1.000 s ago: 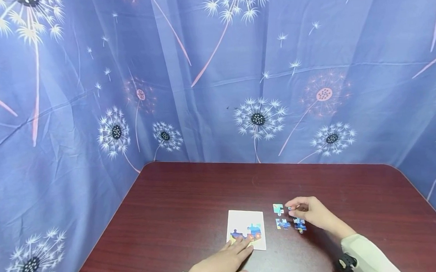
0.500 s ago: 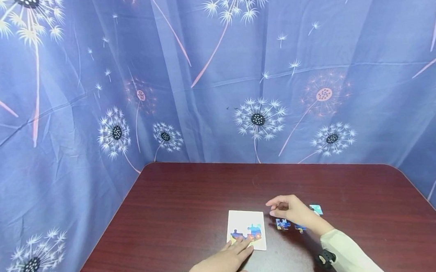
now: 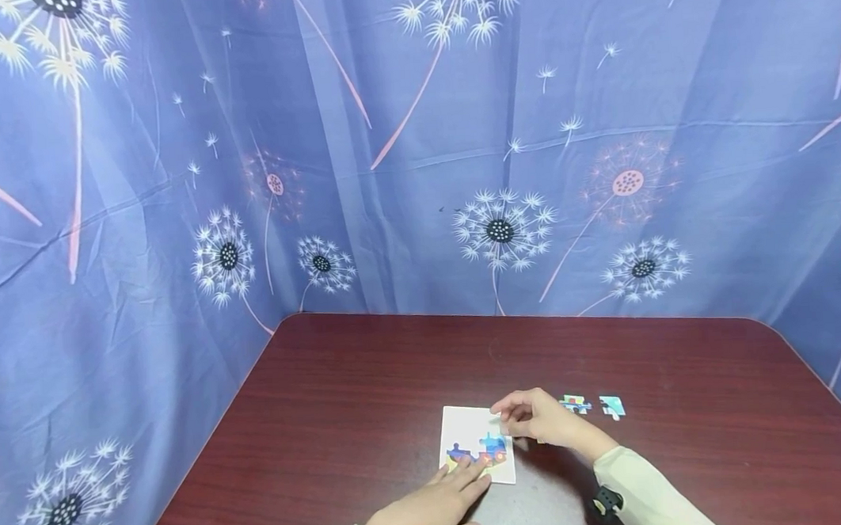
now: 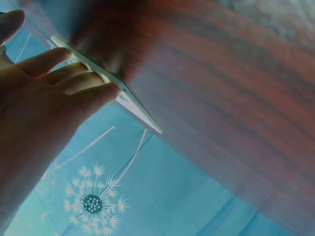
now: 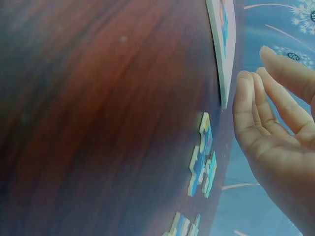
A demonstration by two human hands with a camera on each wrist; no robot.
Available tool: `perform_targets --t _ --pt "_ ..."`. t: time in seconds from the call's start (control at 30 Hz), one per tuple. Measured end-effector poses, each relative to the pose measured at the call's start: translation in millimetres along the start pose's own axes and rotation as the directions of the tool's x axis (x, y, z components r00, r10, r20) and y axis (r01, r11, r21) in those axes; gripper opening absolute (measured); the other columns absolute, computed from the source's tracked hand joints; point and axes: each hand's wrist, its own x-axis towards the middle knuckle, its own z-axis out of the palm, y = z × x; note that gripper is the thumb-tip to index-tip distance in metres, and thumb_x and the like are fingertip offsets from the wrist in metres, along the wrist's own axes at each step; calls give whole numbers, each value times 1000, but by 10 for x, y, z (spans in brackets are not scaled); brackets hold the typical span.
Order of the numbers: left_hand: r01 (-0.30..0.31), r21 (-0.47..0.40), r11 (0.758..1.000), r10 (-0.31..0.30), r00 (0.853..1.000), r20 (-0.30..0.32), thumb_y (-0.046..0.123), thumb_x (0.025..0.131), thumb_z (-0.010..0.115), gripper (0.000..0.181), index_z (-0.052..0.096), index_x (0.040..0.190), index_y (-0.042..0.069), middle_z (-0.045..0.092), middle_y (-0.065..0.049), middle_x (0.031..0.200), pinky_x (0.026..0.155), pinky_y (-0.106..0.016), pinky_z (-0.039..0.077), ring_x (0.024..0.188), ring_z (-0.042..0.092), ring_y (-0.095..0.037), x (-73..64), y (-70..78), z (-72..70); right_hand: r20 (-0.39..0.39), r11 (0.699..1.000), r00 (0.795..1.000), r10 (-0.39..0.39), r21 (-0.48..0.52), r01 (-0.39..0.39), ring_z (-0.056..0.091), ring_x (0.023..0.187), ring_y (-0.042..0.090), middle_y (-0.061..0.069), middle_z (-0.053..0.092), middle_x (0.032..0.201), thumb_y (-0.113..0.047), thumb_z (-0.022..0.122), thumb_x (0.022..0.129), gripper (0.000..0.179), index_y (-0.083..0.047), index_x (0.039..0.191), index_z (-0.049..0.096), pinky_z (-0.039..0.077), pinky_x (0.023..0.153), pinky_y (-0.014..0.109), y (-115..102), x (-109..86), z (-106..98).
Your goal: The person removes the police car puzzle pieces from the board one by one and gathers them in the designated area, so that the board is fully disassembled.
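While the right hand (image 3: 539,421) is held off the table (image 3: 369,376), over the upper right edge of a puzzle board (image 3: 464,420), its thumb and fingers are curved toward one another; whether a piece is pinched cannot be told, since none is plainly shown at the fingertips. By the left hand (image 3: 433,509) nothing is gripped: its fingers are stretched out and laid across the lower left part of the board, as is also seen from the left wrist. The upper part of the board is white; its lower part is filled with a blue, red and yellow picture (image 3: 494,444), partly covered by those fingers. To the right of the right hand, two loose pieces are seen lying apart: a blue and yellow piece (image 3: 575,404) and, farther right, a pale turquoise piece (image 3: 612,406). From the right wrist, a cluster of pieces (image 5: 198,169) is shown near one corner of the board. On the right forearm a dark band (image 3: 607,500) is worn against a pale sleeve (image 3: 650,488). The reddish-brown table is bordered behind by a blue curtain (image 3: 390,232) printed with dandelions.
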Motion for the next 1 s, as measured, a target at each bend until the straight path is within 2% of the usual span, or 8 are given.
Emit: perform_targets --t 0.23,0.43,0.57,0.8,1.0 --pt "-2 15 1000 2 1000 -10 37 95 54 57 44 144 8 34 -6 153 110 -39 33 140 32 -24 13 -3 9 71 999 997 26 -35 -23 62 80 12 15 65 96 -2 68 86 29 7 113 64 52 64 23 5 13 33" --pt "-1 4 1000 1 1000 -1 37 95 54 58 43 144 8 35 -5 153 111 -38 33 141 32 -23 15 -5 16 94 999 996 9 -54 -4 59 82 18 12 63 96 2 72 79 32 6 111 67 52 70 24 8 12 66" --pt "-2 -7 1000 2 1000 5 37 95 54 58 43 144 8 34 -6 154 112 -37 31 141 30 -23 14 -6 17 109 999 994 6 -51 0 57 81 21 11 61 94 2 74 77 34 5 110 67 51 69 24 2 3 79" --pt "2 3 1000 -2 1000 2 38 96 54 58 43 145 9 32 -5 154 111 -37 32 141 30 -23 17 -6 10 110 995 994 13 -99 -2 53 80 17 7 59 91 0 74 78 31 2 108 69 50 69 24 -3 6 95" --pt "4 5 1000 -4 1000 4 37 96 54 57 43 144 9 32 -5 155 111 -37 32 141 30 -24 12 0 8 100 996 995 26 -92 -17 52 79 17 6 58 93 1 76 76 30 -2 105 68 49 66 23 -18 12 106"
